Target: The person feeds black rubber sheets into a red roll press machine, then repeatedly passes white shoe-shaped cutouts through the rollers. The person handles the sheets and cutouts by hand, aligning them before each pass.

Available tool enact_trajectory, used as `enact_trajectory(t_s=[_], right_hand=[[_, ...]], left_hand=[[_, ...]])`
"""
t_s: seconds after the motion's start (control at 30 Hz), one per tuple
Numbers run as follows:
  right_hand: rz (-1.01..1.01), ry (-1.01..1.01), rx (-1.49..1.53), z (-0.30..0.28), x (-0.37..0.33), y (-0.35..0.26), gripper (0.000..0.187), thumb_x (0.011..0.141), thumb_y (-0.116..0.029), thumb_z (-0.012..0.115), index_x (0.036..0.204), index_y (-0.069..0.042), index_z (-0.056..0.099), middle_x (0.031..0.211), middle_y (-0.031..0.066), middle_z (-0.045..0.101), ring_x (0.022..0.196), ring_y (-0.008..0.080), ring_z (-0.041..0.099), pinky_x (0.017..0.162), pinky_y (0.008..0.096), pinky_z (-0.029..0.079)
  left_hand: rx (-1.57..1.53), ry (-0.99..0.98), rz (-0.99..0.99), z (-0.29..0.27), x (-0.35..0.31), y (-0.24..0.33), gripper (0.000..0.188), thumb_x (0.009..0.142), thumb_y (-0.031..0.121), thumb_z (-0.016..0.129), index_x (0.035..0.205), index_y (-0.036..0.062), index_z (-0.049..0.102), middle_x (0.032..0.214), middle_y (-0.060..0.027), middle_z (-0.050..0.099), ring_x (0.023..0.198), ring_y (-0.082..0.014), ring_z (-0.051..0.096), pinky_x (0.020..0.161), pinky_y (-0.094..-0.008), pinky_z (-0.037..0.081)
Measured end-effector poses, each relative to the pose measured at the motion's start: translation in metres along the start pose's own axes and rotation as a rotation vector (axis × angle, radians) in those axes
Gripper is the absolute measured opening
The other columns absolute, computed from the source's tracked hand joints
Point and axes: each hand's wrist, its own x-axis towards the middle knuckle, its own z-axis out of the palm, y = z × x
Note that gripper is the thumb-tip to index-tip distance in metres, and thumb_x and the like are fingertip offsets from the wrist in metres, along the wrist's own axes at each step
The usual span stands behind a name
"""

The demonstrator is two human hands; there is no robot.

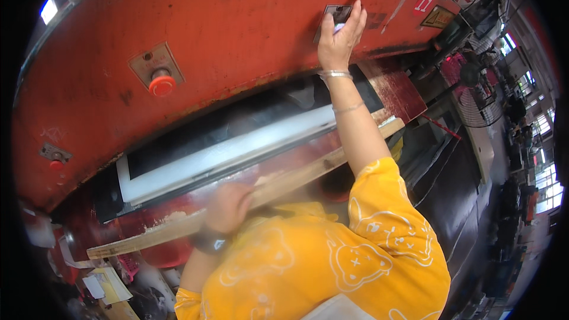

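My right hand (342, 38) is raised to a small dark control plate (339, 9) on the red machine's upright front (249, 29). Its fingers are stretched upward and the thumb stands apart from them. A small pale, shiny spot, perhaps a button, shows between thumb and fingers; whether the hand presses it I cannot tell. Lower down, my left hand (228, 206) is smeared by motion beside the wooden strip (296, 179) along the machine's front edge. Behind that strip, a white-edged frame (237, 153) lies on the dark bed under the red front.
A red mushroom button (162, 83) sticks out on a metal plate at the left, with a smaller red button (56, 163) farther left. Papers (109, 284) lie low on the left. To the right are a caged fan (474, 92) and a dark table (453, 172).
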Motion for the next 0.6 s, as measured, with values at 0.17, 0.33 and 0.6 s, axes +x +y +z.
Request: enact_trajectory(t_s=[0.17,0.33,0.6], right_hand=[[0.043,-0.14,0.041,-0.091,-0.064,0.021,0.074,0.092,-0.033,0.056,0.147,0.001,0.022,0.15,0.028,0.021,0.139,0.0411,0.022,0.113,0.0475,0.018],[0.127,-1.16,-0.242,-0.16,-0.137,0.011,0.026,0.081,-0.037,0.066,0.09,-0.013,0.072,0.102,0.0136,0.064,0.102,0.0321,0.056,0.096,0.0426,0.034],[-0.059,-1.172,-0.311,-0.191,-0.178,-0.006,0.037,0.083,-0.041,0.065,0.109,-0.015,0.066,0.11,0.0114,0.058,0.115,0.0296,0.048,0.103,0.0519,0.025]], left_hand=[[0.112,0.095,-0.094,0.01,-0.013,0.011,0.01,0.083,0.01,0.065,0.09,0.004,0.068,0.083,-0.0143,0.062,0.08,-0.033,0.058,0.072,-0.0401,0.047],[0.137,0.096,-0.145,0.015,-0.014,0.017,0.01,0.084,0.01,0.064,0.091,0.004,0.068,0.081,-0.0133,0.06,0.08,-0.0328,0.056,0.071,-0.0405,0.045],[0.194,0.094,-0.175,0.019,-0.017,0.022,0.014,0.085,0.011,0.062,0.095,0.0037,0.068,0.085,-0.0139,0.059,0.083,-0.0322,0.055,0.073,-0.0403,0.044]])
